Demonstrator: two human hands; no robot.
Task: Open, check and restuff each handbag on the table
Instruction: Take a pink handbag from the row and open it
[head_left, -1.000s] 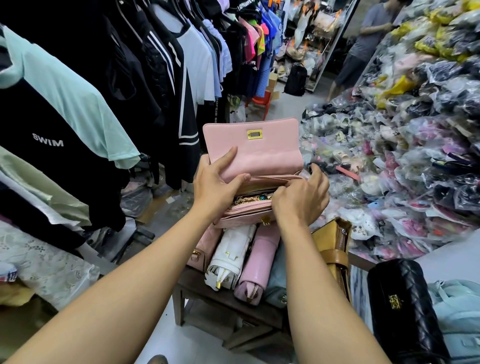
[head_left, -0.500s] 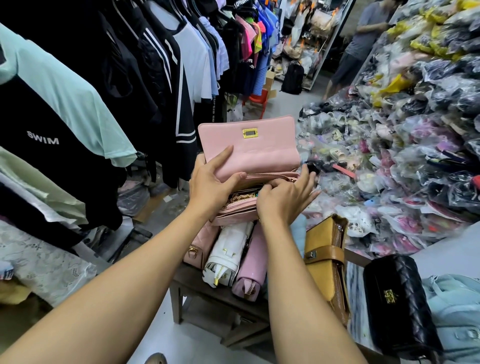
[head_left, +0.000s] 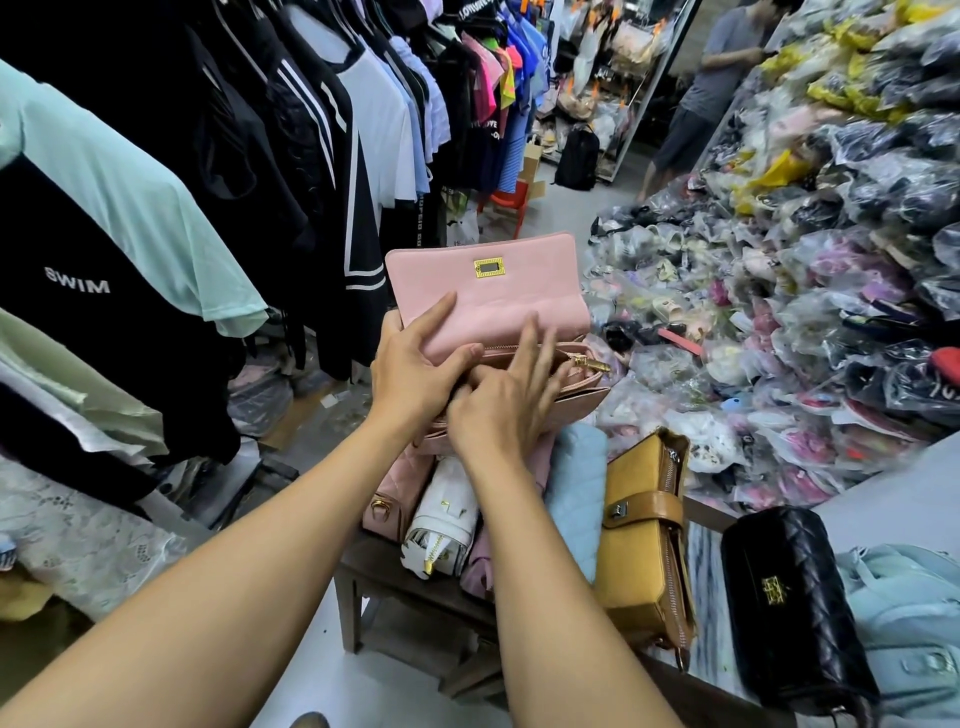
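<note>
Left hand (head_left: 415, 374) grips the left end of the pink handbag (head_left: 488, 301), thumb on the raised flap's inner face. Right hand (head_left: 504, 405), fingers straight and spread, presses at the open mouth, nearer the zip pull. The bag is held above the table (head_left: 369, 569), long axis left-to-right, mouth toward the person.

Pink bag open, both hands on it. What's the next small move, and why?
Probably fold the flap down and latch it. The left hand grips the pink handbag with its flap up and gold clasp plate exposed, while the right hand presses straight fingers over the mouth, as if the contents are tucked in.
</note>
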